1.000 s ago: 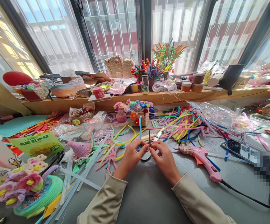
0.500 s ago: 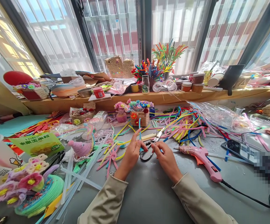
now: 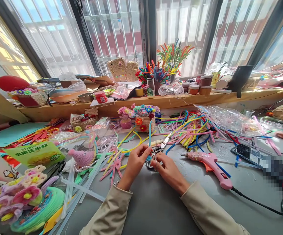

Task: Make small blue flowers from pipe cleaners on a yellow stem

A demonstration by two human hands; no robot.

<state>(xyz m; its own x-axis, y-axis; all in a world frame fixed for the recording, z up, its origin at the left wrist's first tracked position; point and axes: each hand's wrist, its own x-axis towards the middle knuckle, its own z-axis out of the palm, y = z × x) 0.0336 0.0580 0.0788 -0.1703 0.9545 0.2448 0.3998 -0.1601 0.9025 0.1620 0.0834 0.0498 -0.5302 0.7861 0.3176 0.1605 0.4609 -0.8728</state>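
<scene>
My left hand (image 3: 139, 160) is closed on a light blue pipe cleaner (image 3: 150, 133), which stands upright above the fingers. Beside it, my right hand (image 3: 165, 167) pinches a thin wire-like piece (image 3: 155, 148) that rises from its fingertips. The two hands almost touch. Behind the fingers, scissors (image 3: 165, 142) lie on the grey table, their handles partly hidden. A woven basket (image 3: 143, 125) with small colourful flowers stands just beyond.
A pink glue gun (image 3: 211, 163) with a black cord lies to the right, near a phone (image 3: 247, 155). Loose pipe cleaners (image 3: 192, 129) are heaped behind. Clear sticks (image 3: 87, 186), a pink cone-shaped piece (image 3: 82, 157) and a flower craft (image 3: 37, 209) occupy the left.
The raised fingers of my left hand have curled in, and my hands have come closer together. The blue pipe cleaner now stands taller above them. The view has shifted slightly.
</scene>
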